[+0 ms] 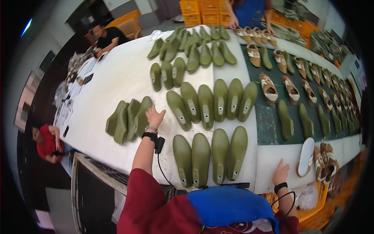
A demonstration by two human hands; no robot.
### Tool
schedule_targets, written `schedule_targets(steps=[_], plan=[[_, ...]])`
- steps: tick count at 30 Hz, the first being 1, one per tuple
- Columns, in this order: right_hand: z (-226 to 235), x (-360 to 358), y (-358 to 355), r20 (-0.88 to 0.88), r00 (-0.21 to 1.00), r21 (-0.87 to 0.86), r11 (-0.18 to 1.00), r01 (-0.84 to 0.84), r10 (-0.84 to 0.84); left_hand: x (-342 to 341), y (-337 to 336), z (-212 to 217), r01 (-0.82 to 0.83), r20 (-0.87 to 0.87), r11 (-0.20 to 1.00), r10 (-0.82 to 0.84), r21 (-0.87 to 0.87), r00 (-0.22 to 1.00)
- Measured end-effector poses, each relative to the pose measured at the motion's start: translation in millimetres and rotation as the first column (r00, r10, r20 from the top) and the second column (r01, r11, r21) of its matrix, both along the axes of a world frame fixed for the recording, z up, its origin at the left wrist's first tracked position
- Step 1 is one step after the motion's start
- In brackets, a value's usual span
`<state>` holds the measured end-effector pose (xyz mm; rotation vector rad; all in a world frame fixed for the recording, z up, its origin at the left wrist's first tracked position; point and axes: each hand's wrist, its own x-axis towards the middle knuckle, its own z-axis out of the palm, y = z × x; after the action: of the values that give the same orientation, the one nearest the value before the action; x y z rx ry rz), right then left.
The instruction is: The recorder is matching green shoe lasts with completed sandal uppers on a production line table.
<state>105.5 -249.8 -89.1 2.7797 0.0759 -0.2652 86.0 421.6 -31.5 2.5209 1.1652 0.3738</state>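
My left hand [156, 116] is stretched out with its fingers apart, beside a green shoe last [143, 113], the rightmost of a small group on the white table. Its fingertips meet or overlap the last's edge; I cannot tell whether they touch. In front of me stand two rows of green lasts, the near row [201, 160] and a longer one [205, 103] behind it. At the table's front edge my right hand [280, 172] is open and holds nothing. Closest to it lies a pale-soled shoe [306, 157], sole up, beside brown-and-white shoes [326, 162].
More lasts [205, 53] stand farther back. A dark green belt [269, 123] at the right carries rows of shoes and lasts. Across it, a person in a blue apron [249, 13] handles shoes. An orange crate [322, 197] is below my right arm. Two seated people are at the left.
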Motion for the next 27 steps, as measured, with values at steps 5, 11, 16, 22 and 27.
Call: schedule_targets(steps=[5,11,16,22,27], plan=[[-7,5,1,-0.043,0.999,-0.044,0.999,0.028,-0.030,-98,81,4,-0.218,-0.129,0.975,0.212,-0.034,0.969],[1,3,-2,-0.067,0.997,-0.094,0.995,0.025,-0.032,-104,65,1,-0.270,-0.098,0.943,0.255,-0.195,0.962],[13,5,11,-0.100,0.995,-0.108,0.994,0.012,-0.023,-103,53,-13,-0.217,0.233,0.972,0.190,0.095,0.954],[11,6,11,-0.094,0.995,-0.153,0.988,0.010,-0.025,-74,-2,1,-0.262,0.169,0.958,0.279,-0.114,0.945],[-2,5,3,-0.044,0.999,-0.153,0.988,-0.018,0.011,-44,-49,21,0.002,0.091,0.970,0.021,-0.243,0.996]])
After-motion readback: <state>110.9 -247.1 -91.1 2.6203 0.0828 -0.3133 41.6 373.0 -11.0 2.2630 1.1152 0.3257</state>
